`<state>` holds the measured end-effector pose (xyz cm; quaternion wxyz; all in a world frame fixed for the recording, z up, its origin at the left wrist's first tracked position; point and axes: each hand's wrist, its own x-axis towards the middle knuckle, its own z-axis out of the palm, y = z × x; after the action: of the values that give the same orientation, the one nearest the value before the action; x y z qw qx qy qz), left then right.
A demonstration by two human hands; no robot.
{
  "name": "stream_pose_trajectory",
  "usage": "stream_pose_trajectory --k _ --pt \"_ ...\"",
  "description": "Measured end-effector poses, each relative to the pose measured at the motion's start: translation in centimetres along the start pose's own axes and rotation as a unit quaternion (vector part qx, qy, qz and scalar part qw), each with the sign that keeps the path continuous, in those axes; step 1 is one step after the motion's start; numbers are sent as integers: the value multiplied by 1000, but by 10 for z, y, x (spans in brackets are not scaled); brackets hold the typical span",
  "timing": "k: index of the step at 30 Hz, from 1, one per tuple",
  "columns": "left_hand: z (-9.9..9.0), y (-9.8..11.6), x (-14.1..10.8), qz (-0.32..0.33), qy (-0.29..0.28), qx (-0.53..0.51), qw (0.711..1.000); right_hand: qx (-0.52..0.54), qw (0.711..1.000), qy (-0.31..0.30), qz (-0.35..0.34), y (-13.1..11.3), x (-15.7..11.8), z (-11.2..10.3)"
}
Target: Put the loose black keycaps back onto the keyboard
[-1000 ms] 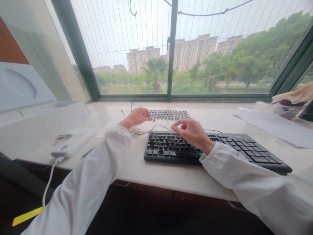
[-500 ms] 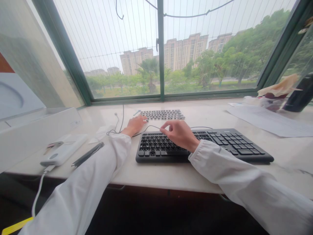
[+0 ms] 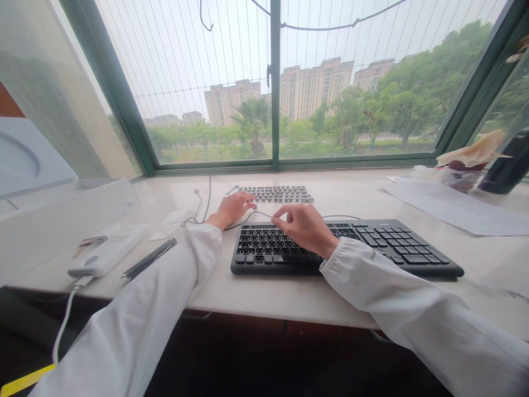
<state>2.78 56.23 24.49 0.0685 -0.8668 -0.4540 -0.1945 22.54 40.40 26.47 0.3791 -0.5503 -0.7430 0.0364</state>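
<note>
Head view: got loose keycaps (image 3: 285,193) in rows near the far edge of the tabletop (image 3: 351,196), stretched lengthwise along it. Sitting just right of and beyond the left hand (image 3: 236,208), half curled, so closest to that one. Pinched-looking right hand (image 3: 303,226) over the black keyboard (image 3: 380,237), nearer the front edge. Can't tell if gripping anything with either.

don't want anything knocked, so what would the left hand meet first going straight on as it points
Most likely the left end of the loose keycaps, set in rows just past the left hand; depth is unclear, so it may be touching some.
</note>
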Motion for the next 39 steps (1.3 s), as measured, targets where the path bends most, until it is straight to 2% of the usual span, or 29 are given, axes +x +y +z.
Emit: stream_pose_trajectory --k 4,11,15,18,21,25,30,32,39 --pt "-1 2 0 29 -5 -11 1000 1 1000 -8 -1 0 -1 0" --pt "2 3 3 7 11 -11 1000 1 1000 -10 0 0 0 0" --pt "-1 4 5 -14 41 -22 999 1 1000 -5 9 2 1 -1" --pt "-9 9 5 -6 74 -37 997 1 1000 1 23 5 2 -2" --pt "-19 21 3 43 108 -68 991 12 999 3 35 8 4 -4" --pt "-30 41 -4 153 147 -127 969 29 998 14 46 12 7 -6" --pt "-36 55 -14 259 95 -143 951 20 999 26 43 16 8 -7" --pt "-36 56 -16 281 72 -150 945 13 999 26 40 17 8 -7" --pt "-40 56 -20 231 14 -198 953 15 999 33 24 21 8 -5"
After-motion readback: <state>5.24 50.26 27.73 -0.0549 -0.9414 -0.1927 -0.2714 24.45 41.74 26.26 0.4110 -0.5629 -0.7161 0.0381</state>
